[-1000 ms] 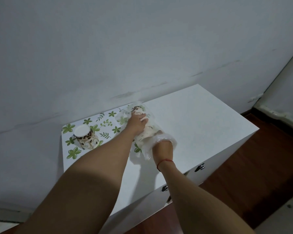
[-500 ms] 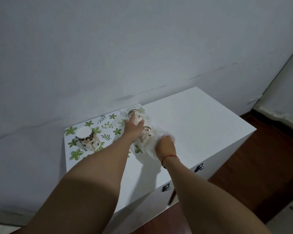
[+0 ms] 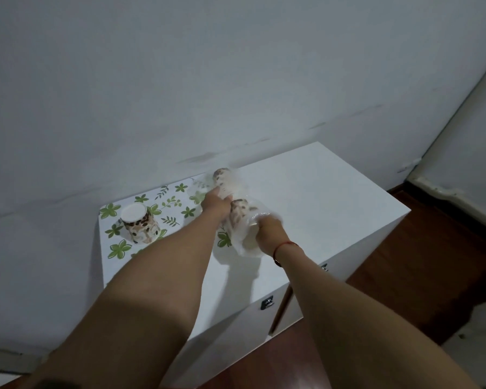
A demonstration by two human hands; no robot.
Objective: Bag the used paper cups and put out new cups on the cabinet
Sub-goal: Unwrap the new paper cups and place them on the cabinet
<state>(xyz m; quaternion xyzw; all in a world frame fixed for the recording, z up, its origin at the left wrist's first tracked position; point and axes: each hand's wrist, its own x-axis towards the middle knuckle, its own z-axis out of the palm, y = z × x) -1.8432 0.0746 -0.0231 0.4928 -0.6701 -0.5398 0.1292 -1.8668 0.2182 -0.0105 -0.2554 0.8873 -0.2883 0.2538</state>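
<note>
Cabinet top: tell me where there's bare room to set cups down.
The right half of the cabinet top, from the bagged cups to the right edge, is bare. The left end is crowded: an upside-down cup on the leaf-print mat, plus both hands.

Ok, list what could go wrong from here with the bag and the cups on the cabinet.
1. The thin clear plastic bag is gripped only at its near end by the right hand; it could tear or slip.
2. The brown-patterned paper cups lie on their sides inside it; if the left hand lets go they may roll or slide out.
3. The upside-down patterned paper cup on the leaf-print mat sits close to the left forearm, which could knock it.
</note>
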